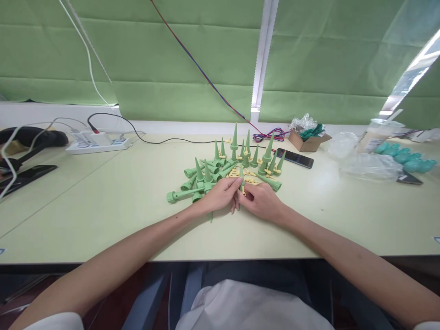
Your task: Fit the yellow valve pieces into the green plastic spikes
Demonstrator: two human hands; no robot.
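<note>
A heap of green cone-shaped plastic spikes [227, 165] with small yellow parts [250, 181] among them lies on the pale table [103, 201]. My left hand [222, 195] and my right hand [261, 201] meet just in front of the heap. Both have their fingers pinched on one green spike [242, 179] that carries a small yellow piece. A thin green tip [211, 218] pokes out below my left hand.
A white power strip [99, 142] with cables sits at the back left, with a black stand [27, 137] further left. A black phone [294, 158], a small cardboard box [309, 140], clear bags [367, 165] and teal parts [409, 158] lie to the right.
</note>
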